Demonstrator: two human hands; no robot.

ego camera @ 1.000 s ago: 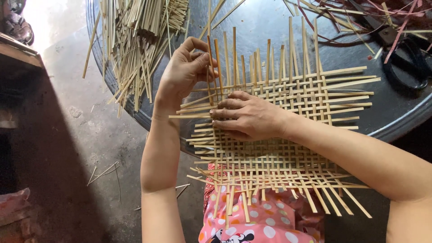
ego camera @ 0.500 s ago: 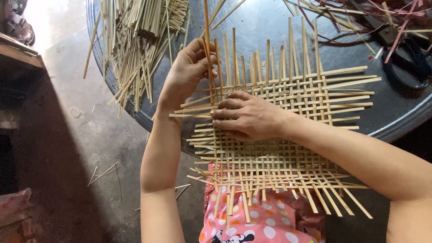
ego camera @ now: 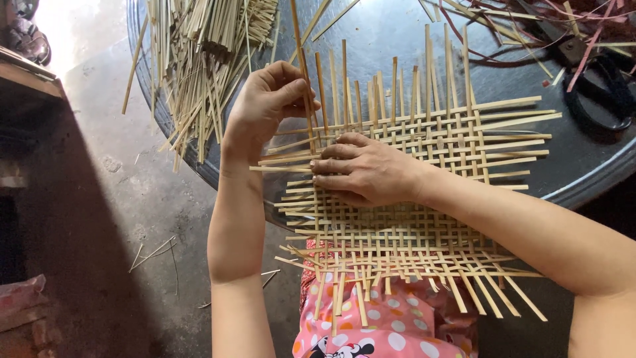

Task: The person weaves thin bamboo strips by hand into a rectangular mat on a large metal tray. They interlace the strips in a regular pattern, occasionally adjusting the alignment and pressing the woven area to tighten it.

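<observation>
A flat mat of woven bamboo strips (ego camera: 424,199) lies half on a round grey metal table (ego camera: 391,33) and half over my lap. My left hand (ego camera: 265,106) pinches one long bamboo strip (ego camera: 301,59) that stands upright at the mat's left edge, its lower end among the weave. My right hand (ego camera: 364,169) lies flat, fingers pointing left, pressing on the mat's left part just below the left hand.
A pile of loose bamboo strips (ego camera: 199,53) covers the table's far left and hangs over its rim. Black scissors (ego camera: 596,93) and reddish strips (ego camera: 530,20) lie at the far right. Stray strips lie on the concrete floor (ego camera: 119,219). Pink dotted cloth (ego camera: 384,331) covers my lap.
My left hand has drawn the long strip down into the weave and shifted slightly right. The right hand stays pressed on the mat.
</observation>
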